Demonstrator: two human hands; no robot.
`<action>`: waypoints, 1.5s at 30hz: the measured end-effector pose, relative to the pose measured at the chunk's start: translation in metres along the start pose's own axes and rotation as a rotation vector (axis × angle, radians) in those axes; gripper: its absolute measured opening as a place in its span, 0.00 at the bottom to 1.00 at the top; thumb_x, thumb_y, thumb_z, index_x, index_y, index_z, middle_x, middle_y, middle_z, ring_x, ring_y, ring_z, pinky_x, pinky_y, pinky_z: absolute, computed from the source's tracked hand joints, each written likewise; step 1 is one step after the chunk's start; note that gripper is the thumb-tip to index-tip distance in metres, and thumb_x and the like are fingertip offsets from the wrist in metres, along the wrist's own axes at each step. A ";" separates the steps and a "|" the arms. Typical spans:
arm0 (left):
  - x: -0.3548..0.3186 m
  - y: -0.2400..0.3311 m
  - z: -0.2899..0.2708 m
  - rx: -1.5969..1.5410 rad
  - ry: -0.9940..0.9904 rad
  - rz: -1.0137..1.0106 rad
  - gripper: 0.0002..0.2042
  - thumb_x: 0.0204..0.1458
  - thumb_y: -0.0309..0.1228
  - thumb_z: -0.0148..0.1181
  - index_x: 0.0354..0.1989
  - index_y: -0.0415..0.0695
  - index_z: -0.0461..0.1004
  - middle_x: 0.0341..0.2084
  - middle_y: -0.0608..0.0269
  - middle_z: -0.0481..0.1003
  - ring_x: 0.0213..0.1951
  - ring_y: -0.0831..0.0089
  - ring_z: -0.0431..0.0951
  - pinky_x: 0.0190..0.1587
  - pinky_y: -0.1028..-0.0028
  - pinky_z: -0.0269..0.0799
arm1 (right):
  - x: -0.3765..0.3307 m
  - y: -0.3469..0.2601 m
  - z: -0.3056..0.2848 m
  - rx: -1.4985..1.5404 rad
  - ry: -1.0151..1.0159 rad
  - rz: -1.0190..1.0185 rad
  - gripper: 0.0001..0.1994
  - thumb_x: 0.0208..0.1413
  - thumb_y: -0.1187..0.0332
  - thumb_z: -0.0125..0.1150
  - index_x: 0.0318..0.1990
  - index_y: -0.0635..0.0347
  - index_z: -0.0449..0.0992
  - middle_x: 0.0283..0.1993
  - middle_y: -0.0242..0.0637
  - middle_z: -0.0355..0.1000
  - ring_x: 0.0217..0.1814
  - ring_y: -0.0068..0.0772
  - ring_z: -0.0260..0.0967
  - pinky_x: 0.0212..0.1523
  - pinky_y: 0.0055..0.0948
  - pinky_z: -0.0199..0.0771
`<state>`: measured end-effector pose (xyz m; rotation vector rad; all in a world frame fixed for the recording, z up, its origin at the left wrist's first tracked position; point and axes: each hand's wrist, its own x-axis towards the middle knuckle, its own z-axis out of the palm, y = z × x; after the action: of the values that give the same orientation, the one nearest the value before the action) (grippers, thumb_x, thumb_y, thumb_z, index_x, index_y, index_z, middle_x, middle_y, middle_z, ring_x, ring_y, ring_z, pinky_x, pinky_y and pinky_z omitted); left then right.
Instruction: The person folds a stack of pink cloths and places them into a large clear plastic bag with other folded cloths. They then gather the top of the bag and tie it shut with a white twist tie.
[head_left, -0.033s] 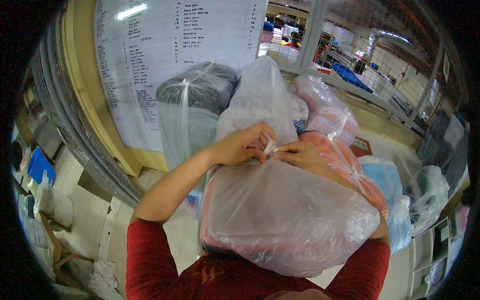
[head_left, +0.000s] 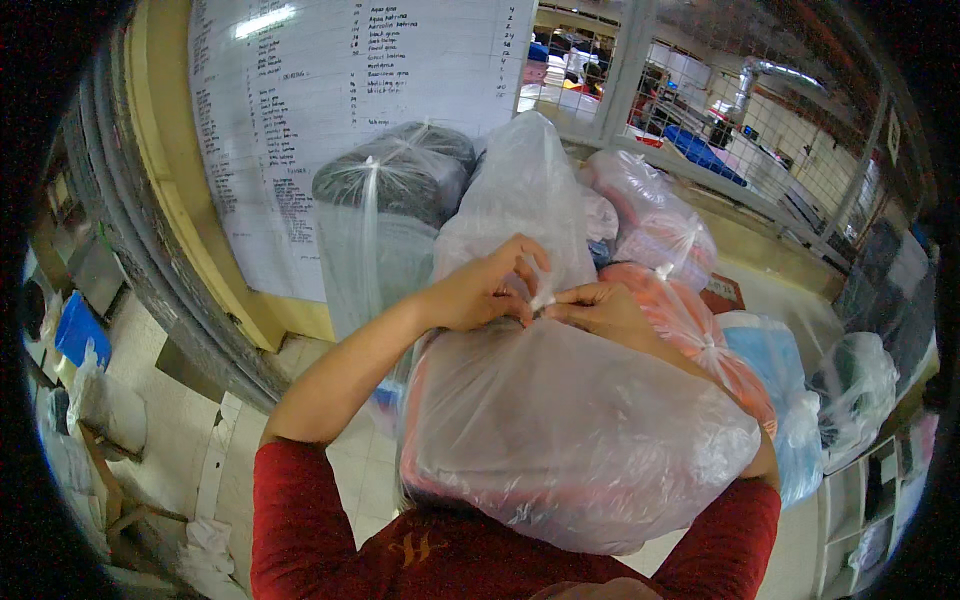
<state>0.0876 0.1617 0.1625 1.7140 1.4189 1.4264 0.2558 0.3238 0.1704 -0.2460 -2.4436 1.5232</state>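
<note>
A large clear plastic bag point(head_left: 570, 430) with pale and reddish contents, seemingly folded cloth, rests close against my chest, between my forearms. Its gathered neck point(head_left: 541, 300) comes up at the bag's far edge. There my left hand point(head_left: 490, 287) pinches the plastic low down between thumb and a finger, while its upper fingers are lifted and curled. From the other side my right hand point(head_left: 597, 308) grips the same twisted neck between thumb and forefinger. The fingertips nearly meet, and a small white twist of plastic shows between them. Whether it is knotted I cannot tell.
Behind stand a tall pale plastic bag point(head_left: 520, 190) and a tied bag of dark rolls point(head_left: 385, 190). On the right sit bags with orange point(head_left: 690, 325) and light-blue contents point(head_left: 765, 350). A handwritten sheet point(head_left: 290, 130) covers the wall; mesh windows point(head_left: 740, 110) are beyond.
The upper fingers of my left hand have lifted slightly off the bag's neck. My right hand keeps its pinch, and the bag stays in place.
</note>
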 end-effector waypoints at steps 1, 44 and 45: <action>-0.004 0.001 -0.001 -0.007 -0.001 -0.015 0.20 0.51 0.20 0.60 0.51 0.43 0.62 0.31 0.63 0.75 0.35 0.75 0.78 0.40 0.76 0.74 | 0.003 0.001 0.003 -0.026 -0.029 -0.014 0.10 0.52 0.64 0.67 0.33 0.63 0.81 0.24 0.26 0.72 0.24 0.14 0.63 0.23 0.18 0.61; 0.004 -0.015 -0.002 0.093 -0.018 -0.028 0.24 0.45 0.22 0.67 0.51 0.47 0.64 0.32 0.59 0.74 0.37 0.72 0.76 0.39 0.75 0.72 | 0.006 -0.003 0.006 -0.016 -0.140 -0.079 0.10 0.52 0.74 0.66 0.41 0.65 0.79 0.40 0.36 0.78 0.40 0.23 0.74 0.42 0.23 0.74; 0.004 -0.015 -0.003 0.088 -0.018 -0.019 0.25 0.45 0.22 0.66 0.52 0.47 0.63 0.32 0.59 0.74 0.37 0.73 0.76 0.39 0.75 0.72 | 0.010 -0.006 0.004 -0.070 -0.151 -0.043 0.10 0.52 0.74 0.66 0.41 0.65 0.79 0.40 0.35 0.78 0.40 0.22 0.74 0.43 0.22 0.74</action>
<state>0.0786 0.1695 0.1519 1.7577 1.5044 1.3540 0.2452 0.3201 0.1747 -0.0927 -2.6033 1.4907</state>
